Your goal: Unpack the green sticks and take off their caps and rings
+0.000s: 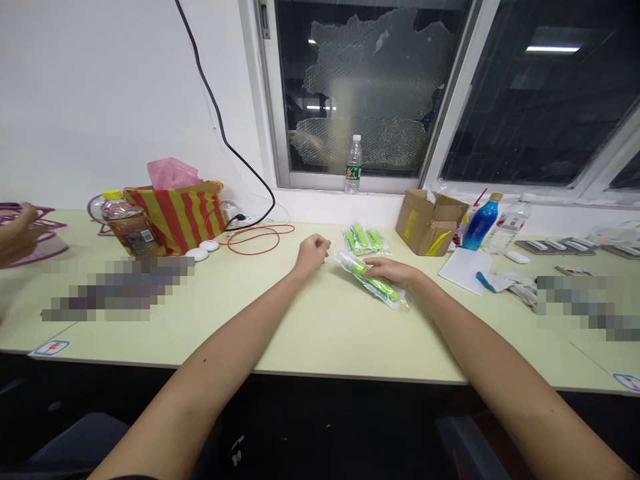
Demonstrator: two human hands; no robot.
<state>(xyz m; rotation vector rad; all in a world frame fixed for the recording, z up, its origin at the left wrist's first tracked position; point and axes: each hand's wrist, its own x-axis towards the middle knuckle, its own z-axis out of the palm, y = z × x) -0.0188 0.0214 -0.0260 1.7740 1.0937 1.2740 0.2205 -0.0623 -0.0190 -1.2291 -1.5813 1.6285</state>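
Near the middle of the table, a clear plastic packet (383, 287) with a long bright green item inside lies at a slant. My right hand (393, 270) grips it from the right side, fingers over the green part. My left hand (313, 253) is closed in a pinch just left of the packet's upper end. Whatever its fingertips hold, if anything, is too small to make out. Just behind lie several more clear packets with green items (361, 237), touched by neither hand.
On the left stand a striped bag (187, 217) and a tea bottle (127, 223); red cable (257, 252) curls beside them. On the right are a cardboard box (425, 223), a blue bottle (481, 223) and gloves (515, 287). Another person's hand (20, 233) holds a purple frame at far left.
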